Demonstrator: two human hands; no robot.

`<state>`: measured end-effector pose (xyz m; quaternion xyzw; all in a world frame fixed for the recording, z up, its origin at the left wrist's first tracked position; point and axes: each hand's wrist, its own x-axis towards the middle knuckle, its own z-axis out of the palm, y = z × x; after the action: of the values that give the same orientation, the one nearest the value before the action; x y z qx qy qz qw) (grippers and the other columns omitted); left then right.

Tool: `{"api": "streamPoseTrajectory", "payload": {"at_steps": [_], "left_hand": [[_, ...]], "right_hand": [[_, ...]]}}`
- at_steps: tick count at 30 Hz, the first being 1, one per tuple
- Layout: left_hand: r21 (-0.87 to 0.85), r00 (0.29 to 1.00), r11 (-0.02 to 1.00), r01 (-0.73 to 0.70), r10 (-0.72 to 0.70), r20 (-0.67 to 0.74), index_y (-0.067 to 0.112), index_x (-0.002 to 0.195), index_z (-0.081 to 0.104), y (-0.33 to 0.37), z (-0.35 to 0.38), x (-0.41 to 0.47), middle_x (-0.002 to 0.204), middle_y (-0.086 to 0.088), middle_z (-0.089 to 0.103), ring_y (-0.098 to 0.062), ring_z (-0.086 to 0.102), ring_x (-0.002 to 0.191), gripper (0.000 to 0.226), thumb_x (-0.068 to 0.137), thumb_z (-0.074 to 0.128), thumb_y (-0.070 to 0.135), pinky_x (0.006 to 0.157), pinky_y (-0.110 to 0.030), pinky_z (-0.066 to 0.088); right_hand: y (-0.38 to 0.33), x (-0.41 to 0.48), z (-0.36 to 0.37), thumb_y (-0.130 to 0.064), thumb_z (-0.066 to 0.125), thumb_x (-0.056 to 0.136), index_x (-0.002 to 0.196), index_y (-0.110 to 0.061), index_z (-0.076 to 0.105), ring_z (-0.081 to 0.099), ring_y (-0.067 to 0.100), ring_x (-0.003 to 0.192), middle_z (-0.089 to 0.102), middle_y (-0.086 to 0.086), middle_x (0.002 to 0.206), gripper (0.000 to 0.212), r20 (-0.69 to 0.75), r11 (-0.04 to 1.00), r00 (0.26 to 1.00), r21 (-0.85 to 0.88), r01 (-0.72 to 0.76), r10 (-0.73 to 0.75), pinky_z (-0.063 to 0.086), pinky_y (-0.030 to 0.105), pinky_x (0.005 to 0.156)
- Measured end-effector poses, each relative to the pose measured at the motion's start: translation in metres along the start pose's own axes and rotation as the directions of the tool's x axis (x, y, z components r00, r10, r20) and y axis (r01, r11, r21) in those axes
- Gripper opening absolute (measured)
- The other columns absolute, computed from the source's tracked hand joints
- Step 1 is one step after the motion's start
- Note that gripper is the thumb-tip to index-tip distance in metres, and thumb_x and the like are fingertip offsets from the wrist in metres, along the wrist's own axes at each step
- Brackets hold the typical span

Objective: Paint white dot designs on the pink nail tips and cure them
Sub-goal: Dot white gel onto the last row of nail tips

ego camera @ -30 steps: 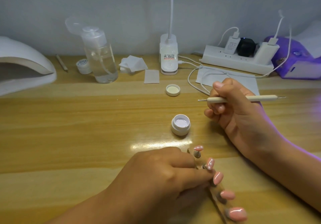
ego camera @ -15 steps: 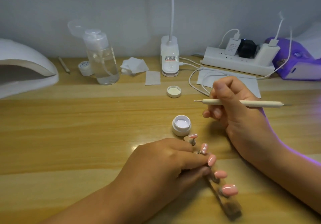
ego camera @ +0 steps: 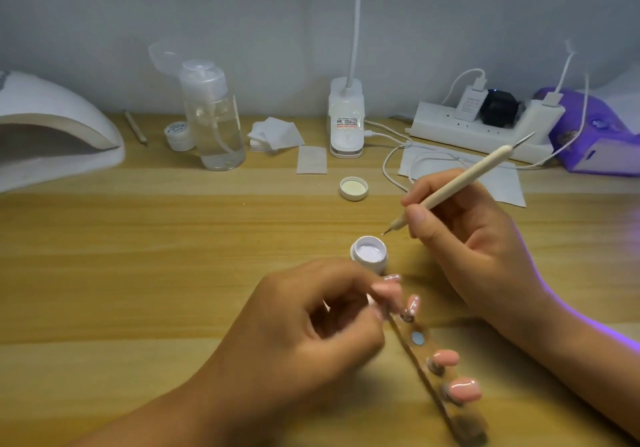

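Dotting tool (ego camera: 460,183) pinched in the right hand (ego camera: 474,238), slanted, its lower tip hovering just above and right of the open jar of white gel (ego camera: 369,257). Left hand (ego camera: 304,322), blurred, fingers curled, pinches a pink nail tip (ego camera: 388,290) just in front of the jar. The holder strip (ego camera: 426,387) lies on the counter (ego camera: 138,273) right beside that hand.
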<state>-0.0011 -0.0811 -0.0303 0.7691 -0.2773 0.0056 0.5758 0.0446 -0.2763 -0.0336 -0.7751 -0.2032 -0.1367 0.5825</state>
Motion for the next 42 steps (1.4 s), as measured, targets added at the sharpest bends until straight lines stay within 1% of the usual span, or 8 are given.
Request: {"api": "streamPoseTrajectory", "payload": {"at_steps": [3,10,19,25,28,32,38,42], "left_hand": [[-0.371,0.968,0.901,0.225,-0.250,-0.019,0.025,0.079,0.072,-0.004,-0.004,0.007,0.066,0.005,0.068,-0.004,0.057,0.055,0.013,0.079,0.062,0.016,0.048,-0.012,0.040],[-0.560,0.920,0.783,0.271,-0.383,-0.089,0.028,0.077,0.073,-0.015,-0.013,0.018,0.071,0.006,0.068,-0.006,0.063,0.065,0.016,0.062,0.074,0.032,0.062,-0.016,0.051],[-0.561,0.930,0.789,0.251,-0.358,-0.086,0.026,0.080,0.078,-0.016,-0.013,0.019,0.077,0.006,0.072,-0.003,0.064,0.069,0.016,0.073,0.066,0.017,0.062,-0.013,0.049],[-0.539,0.951,0.807,0.243,-0.307,-0.031,0.023,0.085,0.078,-0.015,-0.012,0.018,0.081,0.007,0.074,-0.003,0.064,0.068,0.016,0.071,0.075,0.017,0.065,-0.014,0.050],[-0.502,0.962,0.833,0.234,-0.272,-0.002,0.020,0.089,0.076,-0.013,-0.008,0.017,0.078,0.008,0.072,-0.002,0.063,0.067,0.016,0.075,0.069,0.015,0.064,-0.013,0.048],[-0.455,0.967,0.859,0.235,-0.254,0.020,0.026,0.085,0.073,-0.013,-0.006,0.016,0.080,0.008,0.072,-0.004,0.062,0.072,0.013,0.075,0.071,0.017,0.065,-0.015,0.049],[-0.388,0.967,0.888,0.246,-0.250,0.040,0.019,0.082,0.071,-0.017,-0.005,0.015,0.076,0.010,0.072,-0.002,0.060,0.067,0.009,0.074,0.075,0.019,0.063,-0.014,0.047],[-0.370,0.965,0.893,0.254,-0.258,0.042,0.026,0.079,0.072,-0.018,-0.005,0.014,0.073,0.006,0.069,-0.007,0.056,0.067,0.015,0.067,0.075,0.034,0.064,-0.022,0.045]], "right_hand": [[0.000,-0.002,0.001,-0.018,0.057,0.091,0.095,-0.018,0.060,0.055,0.023,0.076,0.061,0.002,0.085,0.005,0.069,0.997,0.997,-0.076,0.021,-0.015,0.048,0.031,0.071],[-0.003,-0.003,0.001,-0.034,0.057,0.086,0.094,-0.015,0.063,0.052,0.027,0.077,0.060,0.002,0.087,0.022,0.149,0.995,0.989,-0.103,0.010,0.005,0.047,0.044,0.071],[-0.004,-0.003,0.002,-0.019,0.061,0.086,0.091,-0.014,0.065,0.053,0.025,0.075,0.061,0.004,0.084,0.009,0.148,0.995,0.989,-0.099,-0.011,0.026,0.047,0.043,0.070],[-0.007,-0.002,0.000,-0.016,0.062,0.084,0.086,-0.017,0.062,0.064,0.008,0.078,0.063,-0.007,0.076,0.002,-0.045,0.991,0.996,0.119,-0.067,0.072,0.051,0.019,0.071],[-0.004,-0.002,-0.001,-0.018,0.062,0.081,0.078,-0.026,0.064,0.066,0.011,0.075,0.062,-0.004,0.068,0.009,-0.072,0.929,0.983,0.343,-0.136,0.171,0.055,0.026,0.078],[-0.006,-0.001,0.001,-0.012,0.068,0.078,0.076,-0.021,0.065,0.061,0.008,0.063,0.058,0.001,0.066,0.009,-0.006,0.799,0.974,0.573,-0.183,0.227,0.058,0.035,0.075],[-0.012,-0.006,0.004,-0.018,0.064,0.075,0.069,-0.014,0.057,0.060,0.010,0.060,0.056,0.005,0.064,0.010,0.104,0.776,0.975,0.591,-0.220,0.198,0.058,0.037,0.067],[-0.014,-0.008,0.005,-0.019,0.064,0.075,0.069,-0.016,0.059,0.062,0.012,0.063,0.057,0.005,0.064,0.009,0.134,0.809,0.974,0.543,-0.226,0.182,0.058,0.034,0.065]]}}
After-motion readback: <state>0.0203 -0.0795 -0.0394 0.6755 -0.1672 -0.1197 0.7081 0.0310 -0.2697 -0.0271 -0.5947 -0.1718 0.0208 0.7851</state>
